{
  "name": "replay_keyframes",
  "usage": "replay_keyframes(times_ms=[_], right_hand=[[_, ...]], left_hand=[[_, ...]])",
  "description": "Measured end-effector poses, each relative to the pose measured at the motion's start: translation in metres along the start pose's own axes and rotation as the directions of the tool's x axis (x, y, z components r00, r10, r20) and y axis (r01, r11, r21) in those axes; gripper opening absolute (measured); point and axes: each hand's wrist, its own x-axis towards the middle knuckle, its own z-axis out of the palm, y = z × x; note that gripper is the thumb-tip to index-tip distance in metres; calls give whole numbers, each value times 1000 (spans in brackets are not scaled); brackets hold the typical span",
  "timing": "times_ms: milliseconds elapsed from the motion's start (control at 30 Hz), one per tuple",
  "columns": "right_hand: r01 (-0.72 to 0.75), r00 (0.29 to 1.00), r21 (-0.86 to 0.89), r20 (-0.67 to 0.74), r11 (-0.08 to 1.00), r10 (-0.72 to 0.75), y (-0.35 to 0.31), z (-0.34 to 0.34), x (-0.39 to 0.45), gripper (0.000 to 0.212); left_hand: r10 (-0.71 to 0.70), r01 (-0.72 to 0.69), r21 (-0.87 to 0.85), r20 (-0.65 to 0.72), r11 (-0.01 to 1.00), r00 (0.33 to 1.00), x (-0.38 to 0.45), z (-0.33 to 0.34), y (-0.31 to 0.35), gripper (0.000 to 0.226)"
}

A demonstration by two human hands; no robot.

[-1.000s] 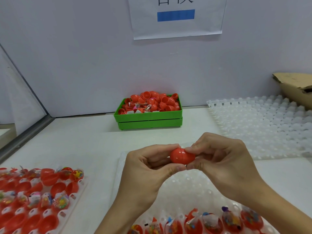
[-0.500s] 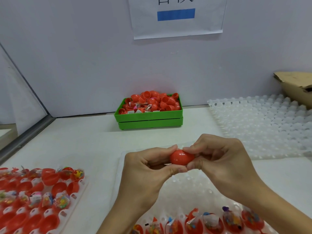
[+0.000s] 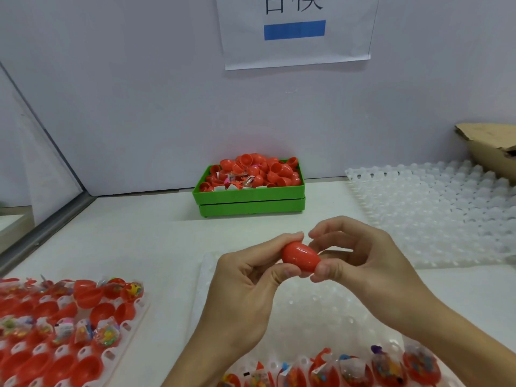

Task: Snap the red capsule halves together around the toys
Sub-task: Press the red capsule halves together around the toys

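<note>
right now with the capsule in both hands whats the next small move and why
Probably one last squeeze, then set it down: the red capsule looks closed, pinched between the left hand and right hand above the clear tray.

A plain pale grey-lilac wall (image 3: pixel 134 107) closes off the back of the bench, evenly lit with only soft shadows. Taped to it high up is a white paper sheet (image 3: pixel 296 32) bearing black characters, cut off at the top, above a solid blue bar. The worktop is a smooth white table surface (image 3: pixel 134 236). On the left, a slanted pale panel (image 3: pixel 30 169) with a grey metal frame strip (image 3: pixel 47 230) meets the table edge.
</note>
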Motion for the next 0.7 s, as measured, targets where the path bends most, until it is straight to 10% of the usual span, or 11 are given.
replay_keyframes(times_ms=[233, 533, 700], right_hand=[[-100, 950, 272, 313, 957, 10, 8, 0, 3, 68], [-34, 989, 122, 148, 992, 16, 7, -1, 2, 35], [20, 969, 52, 243, 998, -32, -3, 9, -2, 32]], left_hand=[[16, -3, -99, 132, 995, 991, 3, -1, -2, 32], [-185, 208, -133, 167, 969, 968, 1, 0, -13, 58], [-164, 185, -146, 143, 972, 976, 2, 0, -10, 26]])
